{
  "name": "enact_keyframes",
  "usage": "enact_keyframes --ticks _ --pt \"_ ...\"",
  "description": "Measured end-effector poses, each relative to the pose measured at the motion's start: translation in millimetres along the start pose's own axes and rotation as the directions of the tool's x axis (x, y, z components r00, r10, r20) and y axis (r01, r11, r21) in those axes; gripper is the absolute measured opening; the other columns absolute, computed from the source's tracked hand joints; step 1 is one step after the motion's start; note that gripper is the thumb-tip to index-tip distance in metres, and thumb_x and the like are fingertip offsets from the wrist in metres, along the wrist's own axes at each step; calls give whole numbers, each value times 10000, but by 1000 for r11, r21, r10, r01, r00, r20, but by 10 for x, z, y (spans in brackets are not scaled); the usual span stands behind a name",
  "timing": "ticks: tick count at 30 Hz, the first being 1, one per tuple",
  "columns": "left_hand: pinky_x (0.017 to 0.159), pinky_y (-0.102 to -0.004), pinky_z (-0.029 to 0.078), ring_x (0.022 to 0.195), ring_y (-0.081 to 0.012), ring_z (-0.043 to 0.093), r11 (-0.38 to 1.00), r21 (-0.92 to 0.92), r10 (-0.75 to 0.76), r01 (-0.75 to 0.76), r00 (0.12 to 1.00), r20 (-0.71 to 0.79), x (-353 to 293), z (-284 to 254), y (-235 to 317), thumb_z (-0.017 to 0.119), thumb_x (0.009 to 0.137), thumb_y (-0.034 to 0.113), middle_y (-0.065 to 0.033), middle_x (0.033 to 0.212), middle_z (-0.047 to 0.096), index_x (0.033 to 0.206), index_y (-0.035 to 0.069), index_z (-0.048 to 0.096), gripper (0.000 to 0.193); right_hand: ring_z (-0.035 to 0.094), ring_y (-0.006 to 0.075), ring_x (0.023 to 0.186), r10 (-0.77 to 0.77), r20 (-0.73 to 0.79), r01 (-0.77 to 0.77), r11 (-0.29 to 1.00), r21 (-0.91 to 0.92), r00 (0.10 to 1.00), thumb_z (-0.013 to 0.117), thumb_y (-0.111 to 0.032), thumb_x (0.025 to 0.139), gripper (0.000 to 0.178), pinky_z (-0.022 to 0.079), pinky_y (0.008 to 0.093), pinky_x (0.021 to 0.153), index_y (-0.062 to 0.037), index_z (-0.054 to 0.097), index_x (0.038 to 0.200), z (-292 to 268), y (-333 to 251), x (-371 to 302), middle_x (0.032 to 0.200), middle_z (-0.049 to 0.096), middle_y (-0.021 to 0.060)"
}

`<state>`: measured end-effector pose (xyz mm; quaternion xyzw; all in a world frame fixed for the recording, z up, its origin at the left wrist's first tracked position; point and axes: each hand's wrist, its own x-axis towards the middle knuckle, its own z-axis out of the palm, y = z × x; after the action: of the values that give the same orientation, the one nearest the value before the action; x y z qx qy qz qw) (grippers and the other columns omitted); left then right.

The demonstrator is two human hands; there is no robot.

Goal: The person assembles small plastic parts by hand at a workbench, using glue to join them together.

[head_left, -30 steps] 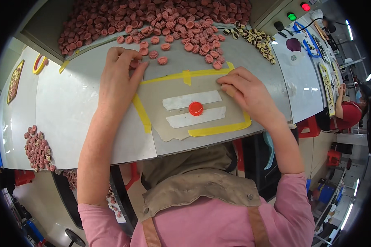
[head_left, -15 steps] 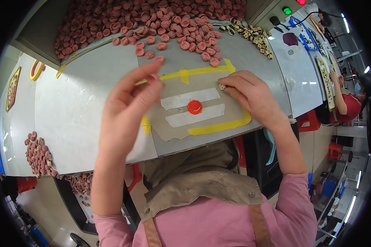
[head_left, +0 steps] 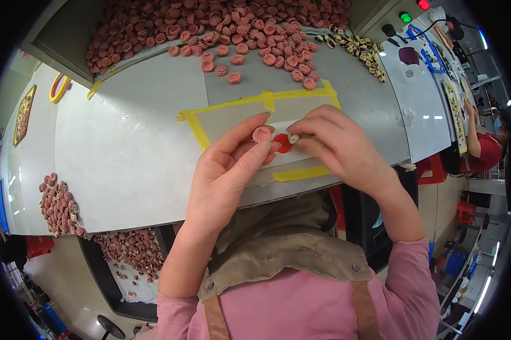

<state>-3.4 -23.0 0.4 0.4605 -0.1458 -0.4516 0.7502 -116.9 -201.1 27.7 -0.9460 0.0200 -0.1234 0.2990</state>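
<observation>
Between the thumb and fingers of my left hand [head_left: 224, 170] is a pink ridged cup-shaped piece [head_left: 261, 134], its hollow side showing. My right hand [head_left: 346, 144] pinches a small cream-and-dark piece [head_left: 293, 139] close beside it; the two pieces look apart. Below and between them lies a round red disc [head_left: 282, 145], partly covered by my fingers. It rests on a grey-beige sheet edged with yellow tape [head_left: 232, 105], with white strips mostly hidden under my hands.
Many pink cup-shaped pieces [head_left: 221, 20] are heaped at the back, some spilling forward. Small cream-and-dark pieces [head_left: 369, 54] lie at back right. Reddish pieces [head_left: 60, 207] sit at left, more in a black-rimmed tray [head_left: 130, 255] below the table. A co-worker [head_left: 485, 150] is far right.
My left hand has come down and right, away from the loose pink pieces, with a pink piece in it. My right hand has moved left toward it with the small cream-and-dark piece.
</observation>
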Motion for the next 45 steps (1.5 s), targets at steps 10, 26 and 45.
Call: enact_keyframes --ticks 10,26,45 --pt "918 -271 467 1019 -122 578 998 -37 45 -47 997 -56 -20 -7 -29 582 944 122 -48 1146 578 1292 4 513 374 585 255 819 -175 -29 162 953 -255 984 696 -61 724 209 493 361 703 -58 641 926 178 19 32 869 571 61" --pt "850 -244 466 973 -110 589 999 15 40 -40 999 -19 -69 22 -72 569 955 133 -62 1108 626 1215 -2 547 294 578 150 899 215 -93 -113 778 618 972 590 -44 900 174 457 280 811 7 595 1067 267 -116 -116 998 586 64" --pt "891 -300 497 1018 -174 599 987 91 127 -132 990 62 -128 80 -68 566 912 -1 -153 1111 597 1434 15 261 605 554 219 947 -175 -185 212 957 199 967 761 -179 761 316 497 307 768 -48 623 1013 235 -154 -17 999 567 72"
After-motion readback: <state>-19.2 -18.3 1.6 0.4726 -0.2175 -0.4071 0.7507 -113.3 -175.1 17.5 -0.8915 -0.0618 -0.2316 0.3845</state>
